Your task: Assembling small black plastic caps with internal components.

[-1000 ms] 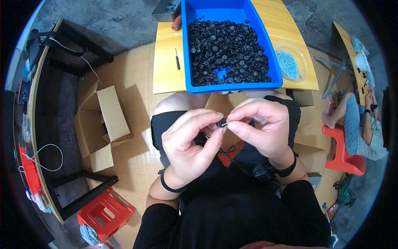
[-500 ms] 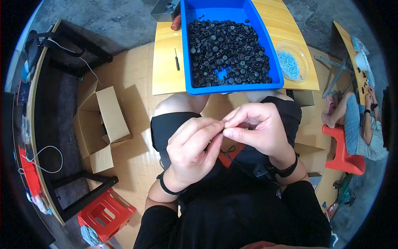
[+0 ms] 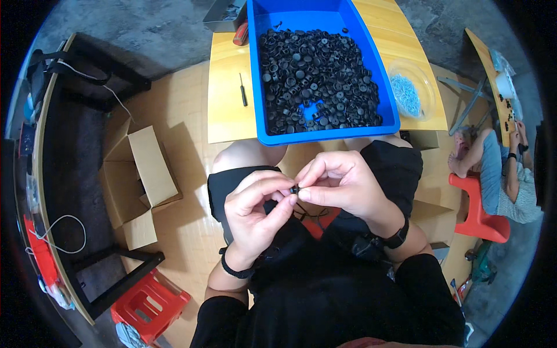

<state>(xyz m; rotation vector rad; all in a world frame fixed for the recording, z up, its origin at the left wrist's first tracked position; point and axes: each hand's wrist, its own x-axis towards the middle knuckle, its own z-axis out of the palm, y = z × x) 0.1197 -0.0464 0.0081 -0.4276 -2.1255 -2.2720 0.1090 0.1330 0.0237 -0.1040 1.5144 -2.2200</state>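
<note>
Between the fingertips of both hands, above my lap, sits a small black plastic part (image 3: 295, 189), mostly covered by the fingers. My left hand (image 3: 255, 210) pinches it from the left with thumb and forefinger. From the other side my right hand (image 3: 341, 184) grips it the same way, so both are closed on the one piece. Just beyond my knees, a blue tray (image 3: 328, 137) holds a heap of small round black plastic parts (image 3: 319, 75). A clear round bowl (image 3: 427, 98) to its right contains many small silvery-blue pieces (image 3: 406, 94), too small to name surely.
A screwdriver (image 3: 242, 93) lies on the wooden table (image 3: 226, 124), with a red-handled tool (image 3: 241, 35) behind it. An open cardboard box (image 3: 152, 165) and a red stool (image 3: 149, 307) stand at left. On the right another person (image 3: 516, 180) sits on a red stool (image 3: 478, 211).
Both hands have shifted slightly left and down, and my left fingers have opened out somewhat, so the black part now shows between the fingertips. The camera view has tilted a little.
</note>
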